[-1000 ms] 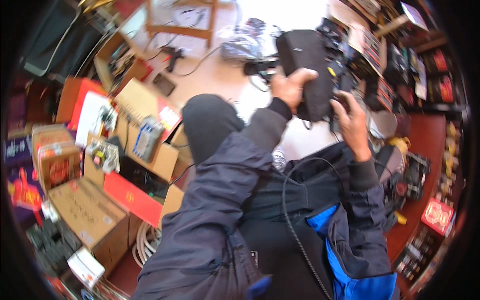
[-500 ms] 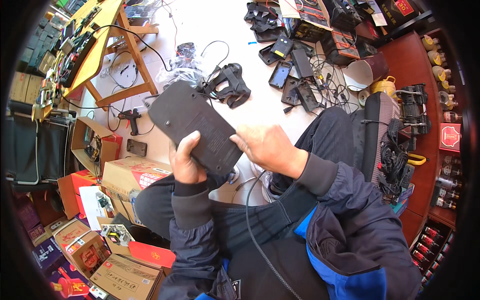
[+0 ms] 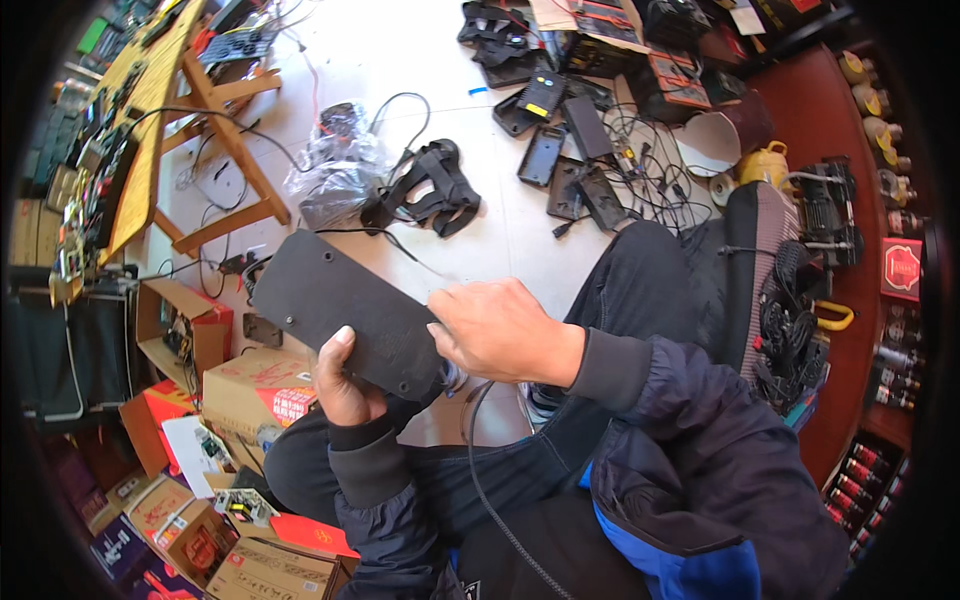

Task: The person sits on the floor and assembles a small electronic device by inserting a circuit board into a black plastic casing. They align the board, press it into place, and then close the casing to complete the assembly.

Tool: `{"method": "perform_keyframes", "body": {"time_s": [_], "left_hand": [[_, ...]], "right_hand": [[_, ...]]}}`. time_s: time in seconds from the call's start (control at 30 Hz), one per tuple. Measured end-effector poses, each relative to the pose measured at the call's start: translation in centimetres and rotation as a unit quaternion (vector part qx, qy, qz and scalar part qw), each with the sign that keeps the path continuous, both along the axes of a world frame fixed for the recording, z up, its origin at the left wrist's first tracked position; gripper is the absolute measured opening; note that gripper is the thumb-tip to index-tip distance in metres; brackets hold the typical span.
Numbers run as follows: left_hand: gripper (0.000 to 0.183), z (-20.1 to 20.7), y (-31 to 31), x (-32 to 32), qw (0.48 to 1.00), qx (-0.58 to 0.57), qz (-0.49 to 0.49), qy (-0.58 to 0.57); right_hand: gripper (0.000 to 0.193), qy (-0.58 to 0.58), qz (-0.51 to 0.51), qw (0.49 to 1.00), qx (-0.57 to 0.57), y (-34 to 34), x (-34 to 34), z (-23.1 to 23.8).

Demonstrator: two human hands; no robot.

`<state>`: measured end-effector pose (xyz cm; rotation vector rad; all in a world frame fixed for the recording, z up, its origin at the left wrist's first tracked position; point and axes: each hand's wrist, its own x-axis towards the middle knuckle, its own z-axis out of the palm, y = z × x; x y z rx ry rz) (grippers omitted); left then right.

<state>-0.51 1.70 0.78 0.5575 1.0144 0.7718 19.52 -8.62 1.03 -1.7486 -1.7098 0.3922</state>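
A flat black rectangular plastic case [image 3: 345, 300] is held tilted above my lap, its underside with screw holes near the corners turned toward me. My left hand [image 3: 347, 380] grips its lower edge, the thumb on top and the fingers hidden beneath. At the right edge my right hand [image 3: 505, 330] is closed, with curled fingers and thumb against the case's rim. Whether a small part is also pinched there is hidden. A black cable [image 3: 390, 238] shows just beyond the case's far edge.
Black straps [image 3: 440, 190] and a plastic-wrapped item [image 3: 340, 165] lie on the floor ahead. Opened black housings [image 3: 570, 180] and tangled cables [image 3: 660, 170] are to their right. A wooden table [image 3: 150, 120] stands far left, above cardboard boxes [image 3: 250, 385]. A braided cord [image 3: 480, 460] crosses my lap.
The case has moved left and down in view and turned flatter, with both hands moving along. My right hand's fingers are still at its right edge, now more curled.
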Motion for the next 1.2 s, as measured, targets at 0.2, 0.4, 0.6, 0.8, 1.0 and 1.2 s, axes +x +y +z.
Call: {"method": "perform_keyframes", "body": {"time_s": [0.2,0.4,0.6,0.8,1.0,1.2], "left_hand": [[0.041,0.6,-0.1,2.7,0.999,0.024,-0.027,0.013],[0.043,1.8,-0.4,5.4,0.994,0.026,-0.102,-0.001],[0.056,3.4,-1.9,9.4,0.978,0.033,-0.186,-0.084],[0.063,3.5,-3.5,13.1,0.958,-0.001,-0.236,-0.161],[0.062,2.2,-4.8,14.2,0.942,0.039,-0.281,-0.179],[0.055,1.3,-5.7,13.7,0.936,0.015,-0.309,-0.171]], "right_hand": [[0.017,-0.003,-0.018,1.000,0.005,-0.6,1.0,-0.5],[0.026,0.038,-0.069,0.994,-0.073,-3.0,3.1,1.3],[0.071,0.274,-0.135,0.946,-0.110,-5.7,5.8,3.5],[0.090,0.545,-0.105,0.831,-0.038,-8.3,7.2,4.1],[0.078,0.591,-0.139,0.794,0.003,-10.6,7.0,4.6],[0.080,0.585,-0.160,0.795,0.006,-10.7,6.1,4.7]]}}
